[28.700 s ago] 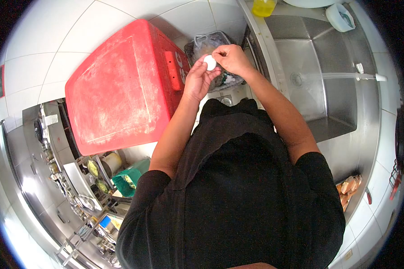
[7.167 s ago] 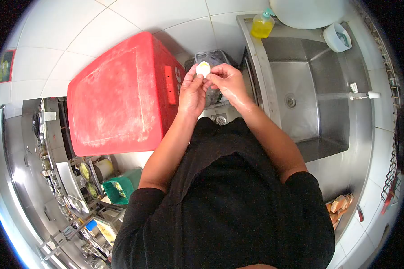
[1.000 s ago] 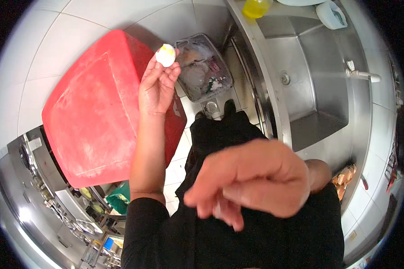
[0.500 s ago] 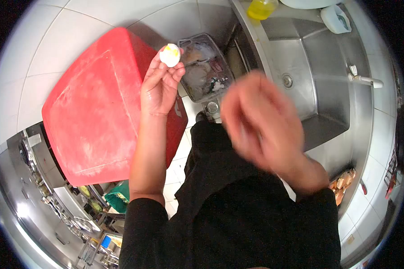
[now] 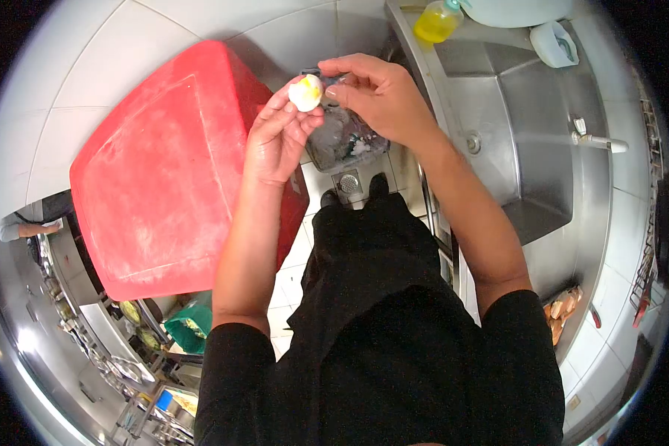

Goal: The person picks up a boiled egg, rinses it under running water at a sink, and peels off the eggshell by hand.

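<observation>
Egg (image 5: 305, 97) held near bin (image 5: 342, 165).
Fingertip grip by left hand (image 5: 276, 141) is used, presumably so yellow side is kept uncovered; right hand (image 5: 385, 100), part-open, is poised near bin.

The floor (image 5: 294, 281) is laid with pale tiles and has a round metal drain (image 5: 348, 183) let into it. A bin (image 5: 333, 166) with mixed scraps inside stands on the tiles just beyond the drain, and two dark shoes (image 5: 379, 186) are planted near it. To the right runs a steel counter (image 5: 566, 256) with a sink (image 5: 490, 175) sunk into it. On its far end sit a pump bottle (image 5: 437, 25) of yellow liquid, a large white vessel (image 5: 516, 10), partly cut off, and a small white tub (image 5: 551, 46).
</observation>
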Action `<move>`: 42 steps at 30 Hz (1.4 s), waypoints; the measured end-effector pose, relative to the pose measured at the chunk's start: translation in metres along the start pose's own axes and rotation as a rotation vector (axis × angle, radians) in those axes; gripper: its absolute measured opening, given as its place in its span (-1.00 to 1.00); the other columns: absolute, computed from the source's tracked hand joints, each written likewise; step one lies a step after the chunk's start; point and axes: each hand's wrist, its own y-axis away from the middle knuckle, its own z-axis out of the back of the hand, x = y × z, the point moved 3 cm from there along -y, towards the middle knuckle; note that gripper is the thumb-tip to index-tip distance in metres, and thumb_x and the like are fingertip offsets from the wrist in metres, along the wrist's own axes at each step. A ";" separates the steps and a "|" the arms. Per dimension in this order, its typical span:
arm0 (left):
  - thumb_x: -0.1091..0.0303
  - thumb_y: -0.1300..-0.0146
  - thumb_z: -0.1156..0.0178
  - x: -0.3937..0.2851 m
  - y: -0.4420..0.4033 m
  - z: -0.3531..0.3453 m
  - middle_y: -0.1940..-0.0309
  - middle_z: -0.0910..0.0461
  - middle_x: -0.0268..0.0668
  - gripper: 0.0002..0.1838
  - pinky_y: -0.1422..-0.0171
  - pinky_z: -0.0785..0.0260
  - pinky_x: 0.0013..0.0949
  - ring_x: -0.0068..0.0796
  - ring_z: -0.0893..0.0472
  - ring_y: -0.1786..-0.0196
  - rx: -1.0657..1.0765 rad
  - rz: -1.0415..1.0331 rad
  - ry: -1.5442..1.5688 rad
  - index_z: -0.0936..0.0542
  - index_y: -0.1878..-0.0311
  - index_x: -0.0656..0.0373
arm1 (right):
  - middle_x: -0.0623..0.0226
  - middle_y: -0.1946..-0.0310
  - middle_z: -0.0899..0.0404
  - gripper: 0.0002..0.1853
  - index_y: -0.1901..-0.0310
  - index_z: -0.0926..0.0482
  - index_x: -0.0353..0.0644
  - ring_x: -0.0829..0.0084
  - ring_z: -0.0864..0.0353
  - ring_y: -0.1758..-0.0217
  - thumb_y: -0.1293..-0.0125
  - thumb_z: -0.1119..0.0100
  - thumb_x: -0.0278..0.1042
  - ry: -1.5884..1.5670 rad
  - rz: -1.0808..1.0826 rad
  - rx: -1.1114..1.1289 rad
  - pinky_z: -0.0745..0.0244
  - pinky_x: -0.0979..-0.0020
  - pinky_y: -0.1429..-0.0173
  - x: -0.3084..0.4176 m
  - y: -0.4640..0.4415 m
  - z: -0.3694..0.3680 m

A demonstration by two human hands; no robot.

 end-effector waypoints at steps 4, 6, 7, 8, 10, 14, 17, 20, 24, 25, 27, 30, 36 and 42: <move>0.43 -0.33 -0.12 0.002 0.000 -0.002 -0.05 -0.57 -0.10 -0.53 -0.09 -0.53 -0.25 -0.27 -0.64 0.03 0.019 0.004 -0.002 -0.38 -0.28 0.36 | 0.46 0.37 -0.62 -0.73 0.00 -0.63 -0.23 0.74 -0.49 0.40 -0.26 -0.26 -0.48 0.077 -0.073 0.061 -0.41 0.64 0.30 0.008 -0.005 -0.003; 0.44 -0.34 -0.11 0.003 0.000 0.000 -0.05 -0.58 -0.11 -0.54 -0.09 -0.53 -0.25 -0.27 -0.63 0.03 0.005 0.012 -0.010 -0.39 -0.28 0.35 | 0.47 0.39 -0.61 -0.74 0.01 -0.62 -0.26 0.73 -0.50 0.42 -0.26 -0.27 -0.47 0.000 -0.120 0.078 -0.41 0.64 0.31 0.004 -0.006 -0.004; 0.44 -0.34 -0.11 0.003 0.000 0.000 -0.05 -0.58 -0.11 -0.55 -0.10 -0.53 -0.25 -0.28 -0.63 0.03 0.002 0.010 -0.012 -0.39 -0.28 0.35 | 0.47 0.40 -0.61 -0.74 0.02 -0.62 -0.27 0.72 -0.50 0.43 -0.25 -0.27 -0.46 -0.039 -0.144 0.088 -0.41 0.64 0.32 0.002 -0.006 -0.005; 0.45 -0.34 -0.10 0.003 0.000 -0.001 -0.05 -0.58 -0.11 -0.55 -0.10 -0.53 -0.25 -0.28 -0.63 0.02 0.000 0.009 -0.014 -0.39 -0.28 0.34 | 0.47 0.39 -0.61 -0.75 0.03 -0.62 -0.28 0.72 -0.51 0.42 -0.25 -0.27 -0.47 -0.072 -0.158 0.092 -0.42 0.64 0.31 0.002 -0.006 -0.007; 0.45 -0.35 -0.09 0.001 0.001 -0.002 -0.06 -0.57 -0.11 -0.56 -0.10 -0.52 -0.26 -0.28 -0.63 0.02 0.006 0.004 -0.021 -0.40 -0.28 0.34 | 0.46 0.38 -0.61 -0.76 0.05 -0.62 -0.31 0.71 -0.53 0.41 -0.25 -0.25 -0.48 -0.136 -0.184 0.099 -0.44 0.62 0.30 0.002 -0.008 -0.009; 0.43 -0.37 -0.09 0.001 0.001 -0.004 -0.08 -0.55 -0.10 -0.54 -0.10 -0.54 -0.28 -0.29 -0.62 0.03 0.015 0.005 -0.036 -0.35 -0.30 0.35 | 0.39 0.41 -0.66 -0.78 0.14 -0.64 -0.35 0.65 -0.61 0.40 -0.22 -0.25 -0.41 -0.153 -0.096 0.030 -0.52 0.57 0.30 -0.005 -0.007 -0.012; 0.41 -0.37 -0.10 0.002 0.001 -0.002 -0.09 -0.54 -0.08 -0.52 -0.11 -0.54 -0.30 -0.30 -0.62 0.02 0.015 0.005 -0.031 -0.33 -0.31 0.37 | 0.36 0.39 -0.66 -0.78 0.14 -0.63 -0.36 0.64 -0.62 0.37 -0.21 -0.24 -0.44 -0.248 -0.129 0.006 -0.55 0.57 0.27 -0.007 -0.004 -0.013; 0.41 -0.37 -0.10 0.002 0.000 -0.002 -0.10 -0.53 -0.07 -0.52 -0.12 -0.53 -0.31 -0.30 -0.61 0.01 0.032 0.010 -0.011 -0.33 -0.30 0.37 | 0.31 0.31 -0.66 -0.79 0.11 -0.61 -0.35 0.59 -0.64 0.33 -0.23 -0.22 -0.48 -0.410 -0.211 -0.010 -0.58 0.54 0.21 -0.009 -0.001 -0.013; 0.42 -0.38 -0.07 0.002 0.001 -0.003 -0.06 -0.58 -0.10 -0.60 -0.10 -0.51 -0.28 -0.31 -0.63 0.03 -0.010 0.024 -0.016 -0.41 -0.25 0.33 | 0.27 0.26 -0.64 -0.80 0.06 -0.59 -0.33 0.51 -0.66 0.29 -0.29 -0.17 -0.51 -0.663 -0.348 -0.030 -0.62 0.48 0.13 -0.013 0.004 -0.010; 0.42 -0.39 -0.07 0.002 0.001 -0.004 -0.05 -0.58 -0.09 -0.60 -0.10 -0.51 -0.28 -0.31 -0.63 0.04 -0.010 0.024 -0.015 -0.41 -0.26 0.33 | 0.26 0.27 -0.64 -0.80 0.06 -0.58 -0.32 0.49 -0.66 0.28 -0.30 -0.16 -0.50 -0.726 -0.372 -0.035 -0.63 0.47 0.13 -0.016 0.006 -0.010; 0.42 -0.39 -0.07 0.003 0.002 -0.004 -0.04 -0.58 -0.09 -0.60 -0.09 -0.51 -0.28 -0.31 -0.63 0.07 -0.010 0.025 -0.014 -0.41 -0.26 0.34 | 0.20 0.26 -0.64 -0.80 0.07 -0.58 -0.35 0.44 -0.68 0.31 -0.28 -0.16 -0.52 -0.823 -0.398 -0.045 -0.64 0.44 0.16 -0.021 0.008 -0.011; 0.42 -0.39 -0.06 0.004 0.003 -0.006 -0.03 -0.59 -0.09 -0.59 -0.08 -0.51 -0.28 -0.32 -0.64 0.10 -0.032 0.047 -0.005 -0.40 -0.26 0.34 | 0.16 0.25 -0.64 -0.80 0.07 -0.56 -0.37 0.40 -0.68 0.32 -0.27 -0.14 -0.54 -0.894 -0.427 -0.060 -0.65 0.41 0.17 -0.022 0.010 -0.010; 0.41 -0.40 -0.05 0.007 0.005 -0.009 0.00 -0.59 -0.09 -0.59 -0.05 -0.52 -0.29 -0.33 -0.64 0.11 0.010 0.080 0.072 -0.40 -0.26 0.35 | 0.17 0.26 -0.63 -0.81 0.09 -0.54 -0.35 0.39 -0.66 0.34 -0.26 -0.10 -0.58 -1.063 -0.461 -0.085 -0.64 0.38 0.18 -0.028 0.019 -0.009; 0.40 -0.39 -0.06 0.008 0.005 -0.012 -0.02 -0.57 -0.03 -0.58 -0.04 -0.52 -0.29 -0.32 -0.63 0.12 0.061 0.143 0.104 -0.39 -0.26 0.35 | 0.19 0.23 -0.62 -0.81 0.08 -0.54 -0.30 0.48 -0.60 0.31 -0.28 -0.08 -0.58 -0.935 -0.463 -0.166 -0.60 0.43 0.19 -0.027 0.028 0.004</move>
